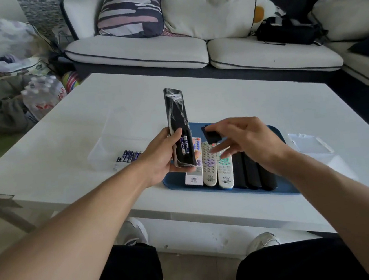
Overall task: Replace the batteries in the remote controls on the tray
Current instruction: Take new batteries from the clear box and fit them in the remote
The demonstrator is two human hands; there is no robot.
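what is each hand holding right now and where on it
The left hand grips the black remote around its lower end, beside the open battery bay. The right hand pinches the small black battery cover by its edge with the fingertips.

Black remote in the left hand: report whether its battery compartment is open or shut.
Open. Two batteries show in the black remote, and the right hand holds the cover apart.

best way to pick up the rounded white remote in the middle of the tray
Take the white remote by its two long edges near the lower, button-free end, coming straight down from above. It lies flat, face up on the tray, packed close between neighbouring remotes, so only a narrow pinch fits.
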